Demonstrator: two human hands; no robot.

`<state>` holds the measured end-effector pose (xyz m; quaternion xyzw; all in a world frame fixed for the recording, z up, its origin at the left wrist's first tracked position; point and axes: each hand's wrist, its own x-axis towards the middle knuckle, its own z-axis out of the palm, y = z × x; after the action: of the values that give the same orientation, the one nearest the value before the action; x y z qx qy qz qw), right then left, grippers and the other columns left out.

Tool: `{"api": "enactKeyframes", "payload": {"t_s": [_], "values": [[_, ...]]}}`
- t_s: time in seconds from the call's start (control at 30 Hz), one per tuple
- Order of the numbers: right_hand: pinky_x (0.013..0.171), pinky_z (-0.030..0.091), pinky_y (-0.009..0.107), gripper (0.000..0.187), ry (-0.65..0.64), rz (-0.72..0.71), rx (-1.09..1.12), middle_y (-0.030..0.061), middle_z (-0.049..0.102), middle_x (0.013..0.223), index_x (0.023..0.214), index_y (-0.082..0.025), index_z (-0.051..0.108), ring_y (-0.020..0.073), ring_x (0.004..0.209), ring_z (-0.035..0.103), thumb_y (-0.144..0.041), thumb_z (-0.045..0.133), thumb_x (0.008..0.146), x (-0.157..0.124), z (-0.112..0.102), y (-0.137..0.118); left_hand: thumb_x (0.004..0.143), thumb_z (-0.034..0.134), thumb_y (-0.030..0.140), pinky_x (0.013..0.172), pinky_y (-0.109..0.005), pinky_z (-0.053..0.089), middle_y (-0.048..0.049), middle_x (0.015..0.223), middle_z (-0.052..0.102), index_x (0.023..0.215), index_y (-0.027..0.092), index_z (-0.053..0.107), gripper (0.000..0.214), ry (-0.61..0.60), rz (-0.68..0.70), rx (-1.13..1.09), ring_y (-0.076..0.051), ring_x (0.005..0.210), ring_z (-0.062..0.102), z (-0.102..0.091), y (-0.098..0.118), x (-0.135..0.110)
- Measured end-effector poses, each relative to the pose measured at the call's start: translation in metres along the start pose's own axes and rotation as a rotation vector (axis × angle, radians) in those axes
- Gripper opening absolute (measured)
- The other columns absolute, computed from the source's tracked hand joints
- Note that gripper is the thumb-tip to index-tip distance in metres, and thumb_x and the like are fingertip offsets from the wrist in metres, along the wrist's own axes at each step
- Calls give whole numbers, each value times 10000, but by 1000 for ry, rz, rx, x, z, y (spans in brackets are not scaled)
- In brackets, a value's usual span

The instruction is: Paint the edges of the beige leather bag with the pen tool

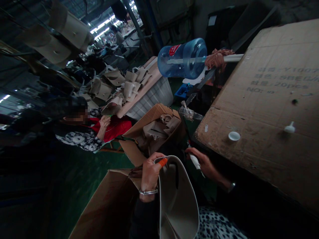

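My left hand [151,172], with an orange cover on one digit and a bangle at the wrist, grips the top rim of a beige handbag piece [184,196]. This piece stands open toward me and hangs down in front of my lap, with a dark slot near its upper edge. To its right, my right hand [203,164] is closed around a slim tool with a white-wrapped handle [195,161]. A thin tip points down and right, and some red shows at its other end. The tool is apart from the bag piece; its exact kind is unclear.
At right, a flattened cardboard sheet [269,99] bears a white cap [234,135] and a small white nozzle [289,127]. Cardboard boxes [159,111] stand ahead and lower left. A blue water bottle [183,58] lies beyond. A co-worker [79,132] sits left near piled beige pieces [131,89].
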<state>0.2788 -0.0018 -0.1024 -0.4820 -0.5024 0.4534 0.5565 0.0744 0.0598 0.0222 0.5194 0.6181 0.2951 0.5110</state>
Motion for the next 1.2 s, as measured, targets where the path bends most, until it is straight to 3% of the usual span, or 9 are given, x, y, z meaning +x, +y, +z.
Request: {"api": "enactKeyframes", "payload": {"t_s": [0.53, 1.2], "values": [[802, 508, 274, 200, 16, 2, -27, 33, 672, 948, 1051, -204, 647, 187, 868, 635, -259, 537, 893, 0, 1, -3, 631, 818, 297, 577, -202, 418, 27, 645, 649, 756, 179, 739, 189, 32, -21, -56, -110, 600, 543, -3, 0, -2], [830, 525, 281, 252, 9, -35, -9, 62, 687, 1003, 1098, -189, 668, 196, 922, 653, -256, 554, 884, 1, 2, 6, 625, 846, 271, 700, -252, 507, -53, 847, 767, 1028, 175, 772, 420, -14, -43, -76, -166, 742, 658, -11, -5, 2]]}}
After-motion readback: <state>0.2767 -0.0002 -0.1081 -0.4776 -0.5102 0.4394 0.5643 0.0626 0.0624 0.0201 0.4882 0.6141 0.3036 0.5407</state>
